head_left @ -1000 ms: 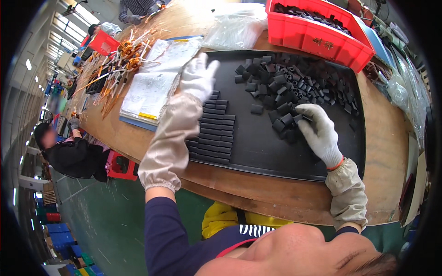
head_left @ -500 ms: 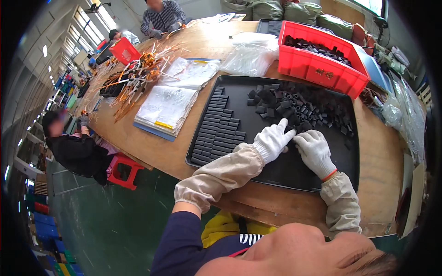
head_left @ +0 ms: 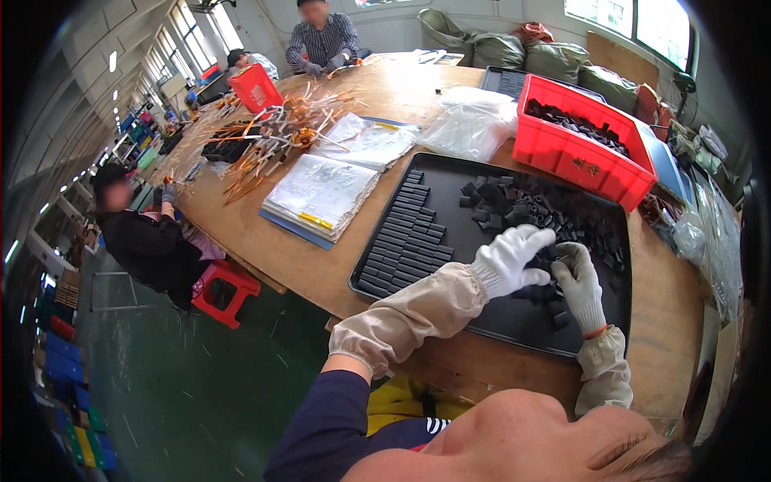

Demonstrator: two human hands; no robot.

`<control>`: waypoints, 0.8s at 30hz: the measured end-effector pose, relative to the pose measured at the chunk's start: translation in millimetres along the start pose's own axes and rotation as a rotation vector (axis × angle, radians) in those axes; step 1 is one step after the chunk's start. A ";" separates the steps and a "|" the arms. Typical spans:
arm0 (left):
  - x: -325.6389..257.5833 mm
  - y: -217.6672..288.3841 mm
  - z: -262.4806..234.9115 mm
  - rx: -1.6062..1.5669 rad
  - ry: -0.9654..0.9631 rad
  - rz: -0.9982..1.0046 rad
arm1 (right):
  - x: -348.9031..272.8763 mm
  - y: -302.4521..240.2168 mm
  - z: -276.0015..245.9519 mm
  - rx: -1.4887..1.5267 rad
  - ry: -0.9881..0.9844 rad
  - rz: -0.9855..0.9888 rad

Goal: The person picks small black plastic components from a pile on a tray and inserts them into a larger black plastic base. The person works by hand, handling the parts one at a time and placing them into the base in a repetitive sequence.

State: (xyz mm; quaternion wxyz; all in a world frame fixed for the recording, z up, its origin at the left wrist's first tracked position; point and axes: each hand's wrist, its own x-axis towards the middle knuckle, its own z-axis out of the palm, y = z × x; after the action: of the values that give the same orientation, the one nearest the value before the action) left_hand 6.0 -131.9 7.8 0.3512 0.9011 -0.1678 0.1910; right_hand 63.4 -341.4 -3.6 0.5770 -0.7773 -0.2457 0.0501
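Both gloved hands meet over loose black blocks on the black tray.

Your left hand (head_left: 510, 261) curls its fingers over the loose black blocks (head_left: 534, 210); your right hand (head_left: 580, 285) touches it fingertip to fingertip, grip unclear. Sorted rows of blocks (head_left: 405, 237) lie left of your fingers on the black tray (head_left: 514, 321); red bin (head_left: 582, 149) beyond.

My left hand (head_left: 507, 261) and right hand (head_left: 580, 281) wear white knit gloves, beige elastic-cuffed oversleeves, navy sleeves beneath.
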 end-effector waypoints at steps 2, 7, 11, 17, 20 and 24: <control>-5.3 0.8 5.9 -0.030 -0.049 -0.040 | 0.0 -6.5 14.3 0.042 -0.026 0.036; -9.6 11.9 -2.5 0.147 -0.088 -0.012 | -0.3 1.0 19.8 0.140 -0.002 -0.003; -15.3 2.7 -17.0 0.156 -0.140 -0.025 | 1.4 -5.8 29.5 0.216 -0.059 0.005; -63.0 21.4 -162.9 0.049 0.157 -0.015 | -14.2 -19.4 9.5 -0.118 -0.018 0.016; -106.1 156.7 -254.4 -0.467 0.708 -0.329 | -15.9 -16.5 7.5 -0.140 -0.044 0.074; -128.4 171.5 -287.1 -0.247 0.756 -0.001 | -9.5 -6.5 17.4 -0.016 -0.064 0.016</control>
State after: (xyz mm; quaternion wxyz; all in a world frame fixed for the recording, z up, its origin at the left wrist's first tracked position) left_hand -245.6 -29.6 241.4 0.4940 0.7184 -0.0480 0.4874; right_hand 46.7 -329.0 -5.3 0.5619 -0.7820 -0.2582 0.0778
